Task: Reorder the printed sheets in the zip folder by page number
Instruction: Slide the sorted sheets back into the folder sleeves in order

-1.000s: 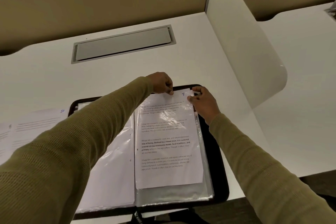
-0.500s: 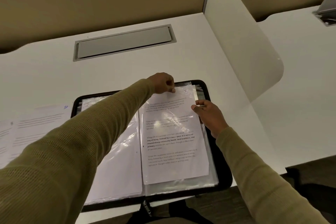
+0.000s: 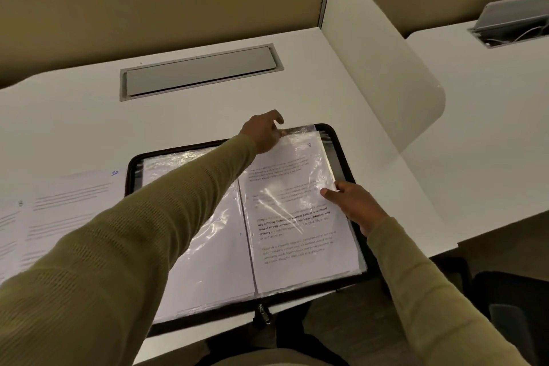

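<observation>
A black zip folder (image 3: 341, 151) lies open on the white desk, its clear plastic sleeves spread left and right. On the right half lies a printed sheet (image 3: 300, 217) inside a shiny sleeve, with a handwritten number near its top right corner. My left hand (image 3: 263, 131) reaches across and pinches the sleeve's top edge. My right hand (image 3: 355, 206) rests on the sheet's right edge, thumb on the plastic. The left half holds a sleeve (image 3: 208, 246) partly hidden by my left sleeve.
Two loose printed sheets (image 3: 68, 205) lie on the desk left of the folder, one marked 10. A grey cable hatch (image 3: 199, 71) sits flush at the back. A white divider panel (image 3: 383, 68) rises on the right. The folder's front edge overhangs the desk.
My right hand has slid from the sheet's top right corner down its right edge. The sheet has gone further into the sleeve. My left hand stays at the top edge.
</observation>
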